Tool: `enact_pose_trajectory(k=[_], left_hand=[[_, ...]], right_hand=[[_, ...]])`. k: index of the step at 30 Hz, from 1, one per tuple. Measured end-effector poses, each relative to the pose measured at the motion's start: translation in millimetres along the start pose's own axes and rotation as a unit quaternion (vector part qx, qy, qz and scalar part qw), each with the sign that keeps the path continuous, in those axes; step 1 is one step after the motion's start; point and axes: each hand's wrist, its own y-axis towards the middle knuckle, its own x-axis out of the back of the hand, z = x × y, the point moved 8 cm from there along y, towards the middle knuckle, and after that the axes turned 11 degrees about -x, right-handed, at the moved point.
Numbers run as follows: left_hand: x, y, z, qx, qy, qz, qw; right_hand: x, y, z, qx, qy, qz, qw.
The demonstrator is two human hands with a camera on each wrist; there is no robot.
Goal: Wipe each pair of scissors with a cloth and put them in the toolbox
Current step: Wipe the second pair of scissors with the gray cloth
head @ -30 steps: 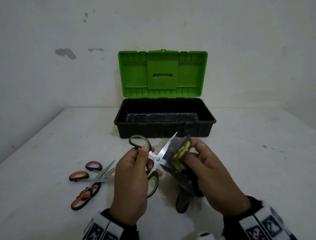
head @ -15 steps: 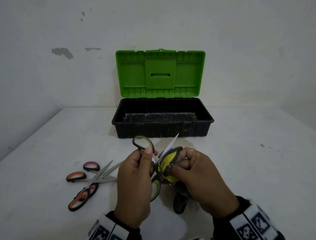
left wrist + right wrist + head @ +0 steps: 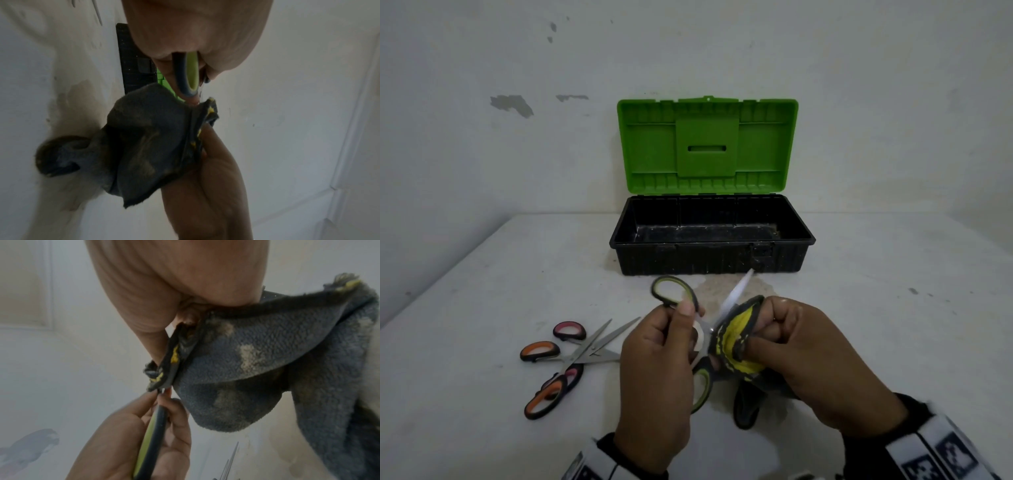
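Our left hand (image 3: 657, 370) fingers pinch the green-handled steel scissors (image 3: 690, 337); right hand (image 3: 811, 356) clamps the grey-yellow terry cloth (image 3: 736, 342) round one blade, just before the black plastic toolbox (image 3: 710, 253). Risk: open blades nick fingers if cloth slips.

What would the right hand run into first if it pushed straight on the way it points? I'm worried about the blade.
Likely the left hand: the right hand, gripping the cloth around the green-handled scissors, points leftward at it, almost touching.
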Motion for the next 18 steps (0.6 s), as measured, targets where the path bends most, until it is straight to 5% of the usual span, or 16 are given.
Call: enact_pose_trajectory(k=[7,18], left_hand=[[-2.9,0.4,-7.3,-0.025,0.014,-0.004,1.000],[0.6,6.8,2.4,0.045,-0.078,-0.028,0.996]], right_hand=[[-5.7,2.8,2.7,0.021,0.011,-0.021,1.000],[13.0,-4.1,-8.2,-0.002,0.023,-0.024,0.999]])
